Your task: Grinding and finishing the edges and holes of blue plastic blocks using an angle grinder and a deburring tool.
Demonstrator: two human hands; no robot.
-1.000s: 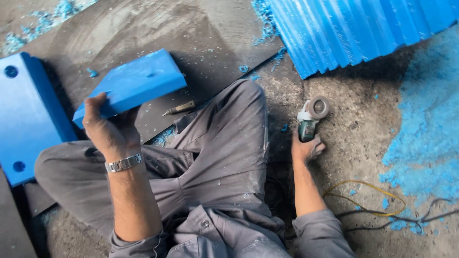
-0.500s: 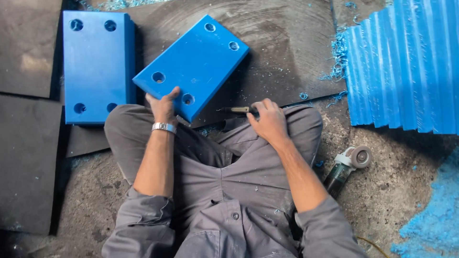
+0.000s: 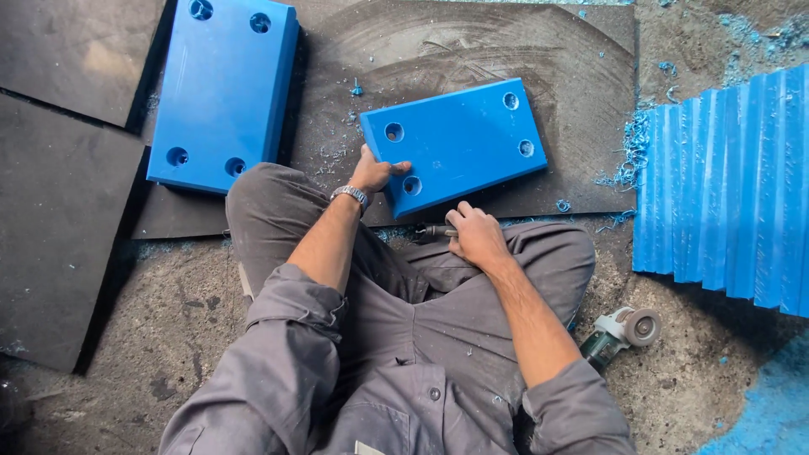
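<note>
My left hand [image 3: 373, 174] grips the near left corner of a thick blue plastic block [image 3: 455, 143] with several round holes, which lies flat on a dark mat [image 3: 438, 50]. My right hand [image 3: 474, 234] rests on my right knee just below the block, closed around a small dark metal hand tool [image 3: 434, 231] that pokes out to the left. I sit cross-legged in grey work clothes.
A second, larger blue block [image 3: 226, 88] lies at the upper left. Ribbed blue panels [image 3: 729, 202] lie at the right. A small angle grinder [image 3: 622, 332] lies on the concrete by my right knee. Dark mats [image 3: 59, 194] cover the left. Blue shavings are scattered around.
The block has been turned and laid flatter on the mat. My right hand left the grinder, came to my knee and closed on the small tool. The view shifted left.
</note>
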